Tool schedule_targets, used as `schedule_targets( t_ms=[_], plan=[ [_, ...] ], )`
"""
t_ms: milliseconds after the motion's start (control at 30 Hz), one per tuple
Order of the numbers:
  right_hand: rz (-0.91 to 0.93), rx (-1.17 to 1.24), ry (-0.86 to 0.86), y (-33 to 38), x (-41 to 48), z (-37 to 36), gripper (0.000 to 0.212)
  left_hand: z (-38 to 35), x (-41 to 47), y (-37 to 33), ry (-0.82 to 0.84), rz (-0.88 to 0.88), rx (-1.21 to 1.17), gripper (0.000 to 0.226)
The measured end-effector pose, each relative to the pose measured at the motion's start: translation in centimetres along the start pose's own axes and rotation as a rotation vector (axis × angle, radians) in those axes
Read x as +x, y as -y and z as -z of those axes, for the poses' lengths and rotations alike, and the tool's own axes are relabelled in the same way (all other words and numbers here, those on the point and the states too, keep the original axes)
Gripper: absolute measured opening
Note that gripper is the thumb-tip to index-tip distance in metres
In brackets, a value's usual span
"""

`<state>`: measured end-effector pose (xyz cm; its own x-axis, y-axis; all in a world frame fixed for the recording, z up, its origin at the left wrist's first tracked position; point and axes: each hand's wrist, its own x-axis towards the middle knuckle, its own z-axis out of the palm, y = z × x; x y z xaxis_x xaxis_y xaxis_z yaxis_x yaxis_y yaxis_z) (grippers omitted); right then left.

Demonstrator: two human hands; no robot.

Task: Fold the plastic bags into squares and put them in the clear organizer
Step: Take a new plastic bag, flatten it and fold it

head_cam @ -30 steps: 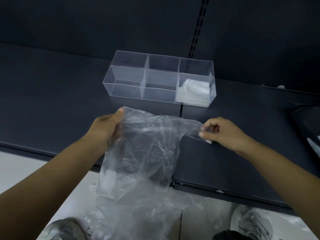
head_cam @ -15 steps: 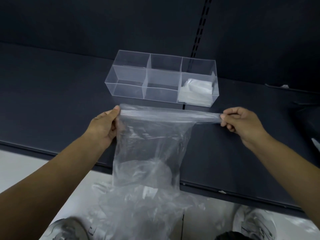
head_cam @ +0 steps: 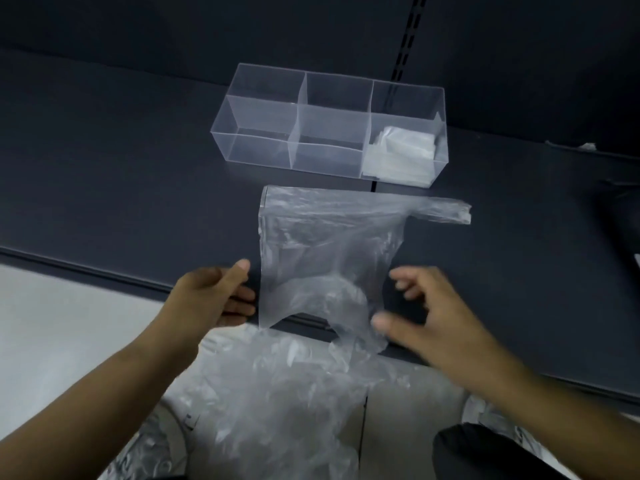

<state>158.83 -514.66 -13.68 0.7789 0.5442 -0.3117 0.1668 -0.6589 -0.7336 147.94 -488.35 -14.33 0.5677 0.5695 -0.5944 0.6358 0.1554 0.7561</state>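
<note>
Currently a clear plastic bag (head_cam: 322, 251) is lying spread out on the dark shelf (head_cam: 121, 188), just in front of the clear organizer (head_cam: 263, 112). Its far edge is running straight across, and one thin handle strip (head_cam: 440, 211) is sticking out to the right along that edge. The near end of the bag is hanging over the front edge of the shelf, with a curved cut-out showing there.

The left hand (head_cam: 207, 299) is hovering at the bag's near left side, its fingers loosely bent and gripping nothing; whether the fingertips are touching the plastic cannot be told. The right hand (head_cam: 433, 317) is blurred, with fingers spread and relaxed, holding nothing, and its thumb (head_cam: 379, 323) is lying over the bag's near right corner.

The organizer is sitting farther back on the shelf, divided into two rows of three compartments. A stack of folded bags (head_cam: 401, 157) is resting in the near right compartment.

Below the shelf, close to the person, a crumpled pile of loose bags (head_cam: 284, 410) is lying.
</note>
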Motion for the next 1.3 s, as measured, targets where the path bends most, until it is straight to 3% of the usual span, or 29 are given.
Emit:
schedule_targets(
  t_ms=[67, 167, 233, 367, 467, 600, 767, 900, 1000, 1100, 1133, 1200, 1300],
  plan=[
    [-0.002, -0.255, 0.067, -0.1, -1.6, -2.5, 0.072, 0.2, -1.8, 1.0, 0.058, 0.047, 0.011, 0.034],
    [0.052, -0.376, -0.048, 0.2, -1.1, -3.8, 0.043, -0.2, -2.7, 1.1, 0.171, 0.123, -0.011, 0.034],
    [0.112, -0.276, -0.079, 0.2, -0.5, -3.6, 0.025, -0.9, -2.4, 0.5, 0.261, 0.192, -0.125, 0.03],
    [0.069, 0.075, -0.158, -0.8, 0.2, -1.5, 0.028, -1.6, -1.3, -0.1, 0.278, 0.286, -0.391, 0.019],
    [0.051, 0.093, -0.381, -2.9, 0.7, 1.8, 0.041, -1.0, -0.5, 0.3, 0.176, 0.254, -0.401, 0.021],
    [0.184, -0.221, -0.734, -5.2, 0.5, 5.7, 0.032, -1.2, -1.1, 1.3, 0.189, 0.183, -0.343, 0.016],
    [-0.179, -0.058, -0.497, -8.2, -1.5, 6.2, 0.039, -2.4, -2.5, 2.3, 0.185, 0.127, -0.274, 0.019],
    [-0.173, -0.086, -0.502, -9.2, -2.5, 6.3, 0.025, -2.5, -3.1, 2.3, 0.213, 0.174, -0.28, 0.024],
    [-0.246, 0.028, -0.382, -9.2, -2.3, 6.5, 0.016, -2.6, -3.4, 2.3, 0.235, 0.214, -0.302, 0.035],
    [-0.374, 0.338, -0.213, -8.8, -2.4, 7.8, 0.047, -2.4, -3.2, 2.2, 0.246, 0.232, -0.339, 0.046],
    [-0.409, 0.417, -0.195, -8.6, -2.4, 8.1, 0.047, -2.3, -3.1, 2.3, 0.26, 0.236, -0.356, 0.05],
    [-0.443, 0.518, -0.251, -8.3, -2.1, 8.0, 0.038, -2.0, -2.9, 2.6, 0.298, 0.229, -0.387, 0.053],
    [-0.4, 0.355, -0.434, -7.8, -1.5, 6.4, 0.027, -1.7, -2.7, 3.3, 0.288, 0.203, -0.399, 0.04]
  ],
)
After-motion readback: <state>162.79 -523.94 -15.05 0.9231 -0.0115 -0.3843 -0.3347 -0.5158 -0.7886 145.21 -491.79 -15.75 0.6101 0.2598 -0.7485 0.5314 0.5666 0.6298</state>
